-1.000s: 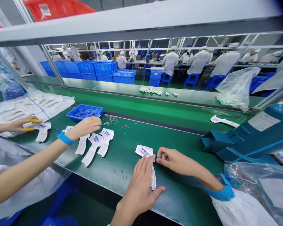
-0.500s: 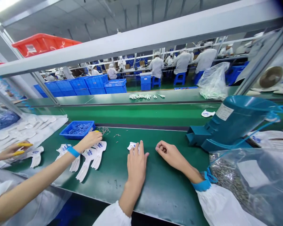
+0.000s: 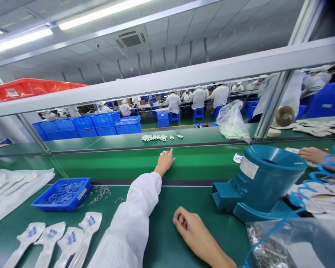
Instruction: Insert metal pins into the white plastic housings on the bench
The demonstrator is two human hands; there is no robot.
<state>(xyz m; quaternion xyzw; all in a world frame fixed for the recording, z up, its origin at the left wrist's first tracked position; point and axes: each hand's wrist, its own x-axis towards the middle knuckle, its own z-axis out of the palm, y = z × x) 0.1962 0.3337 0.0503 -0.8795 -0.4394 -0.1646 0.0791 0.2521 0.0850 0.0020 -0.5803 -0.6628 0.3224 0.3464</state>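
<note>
My left hand reaches out over the bright green belt, its index finger stretched out and its thumb apart. A small bit of a white piece shows at its far side, mostly hidden by the fingers. Nearer to me, my right hand is closed over the dark green tabletop, fingers curled in. What it holds, if anything, is hidden. On the left lie several white handle-shaped pieces with blue parts. Behind them stand a blue tray of small blue parts and scattered tiny metal bits.
A teal funnel-shaped machine stands right of my right hand, with a coiled blue hose. A clear bag of small metal parts lies before it. A co-worker's hand is at far right. A shelf bar crosses above.
My left hand has moved forward from the tabletop to the belt, and the white piece now shows there. My right hand stays curled. The view has tilted up; the left co-worker's hands are gone from view.
</note>
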